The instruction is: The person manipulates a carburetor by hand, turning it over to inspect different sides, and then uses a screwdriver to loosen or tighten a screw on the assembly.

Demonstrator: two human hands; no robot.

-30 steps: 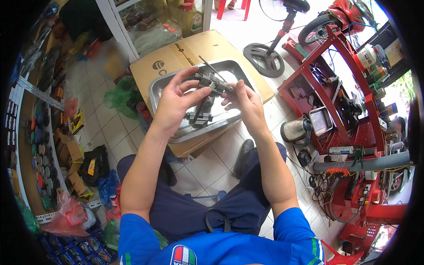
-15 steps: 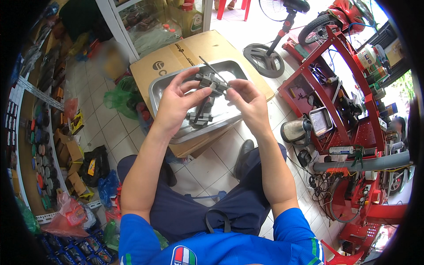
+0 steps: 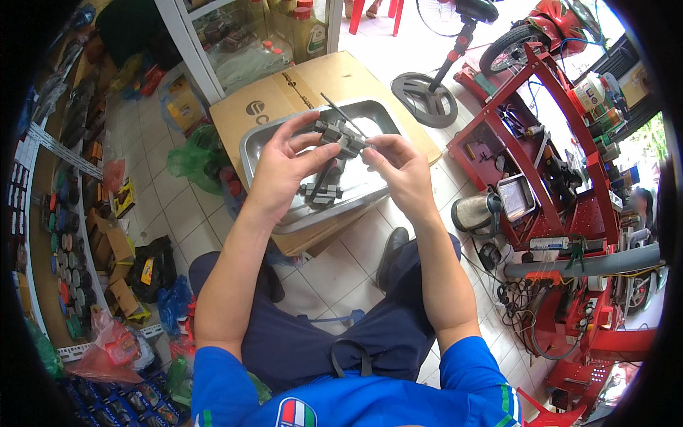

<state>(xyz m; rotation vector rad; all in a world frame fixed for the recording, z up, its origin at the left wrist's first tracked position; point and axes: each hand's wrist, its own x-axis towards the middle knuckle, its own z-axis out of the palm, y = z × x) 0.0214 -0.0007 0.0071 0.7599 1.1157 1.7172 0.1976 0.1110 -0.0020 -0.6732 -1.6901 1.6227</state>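
A gray metal tool [image 3: 343, 137] is up over the metal tray [image 3: 250, 160], held in both hands. The left hand [image 3: 283, 167] has its thumb and fingers bent around the tool's left side, with only the width of the tool between them. The right hand [image 3: 404, 167] pinches the tool's right end, thumb and first finger close together; I cannot tell just what its other fingers do. A thin rod [image 3: 340, 112] sticks up above the tool, slanting over the tray's far side. Below the tool is another gray metal block [image 3: 324, 192], over the near part of the tray. I cannot tell if the two are joined.

The tray sits on a brown cardboard box [image 3: 341, 71]. Beyond the tray, to the left, is a glass cabinet [image 3: 186, 46] with a yellow-green bottle [image 3: 308, 39] in it. Left of the tray is a green plastic bag [image 3: 192, 160]. Right of the tray is a kettle [image 3: 469, 211], and farther right is a red cart [image 3: 601, 213]. A black shoe [image 3: 393, 260] is on the floor, on the near side of the tray.
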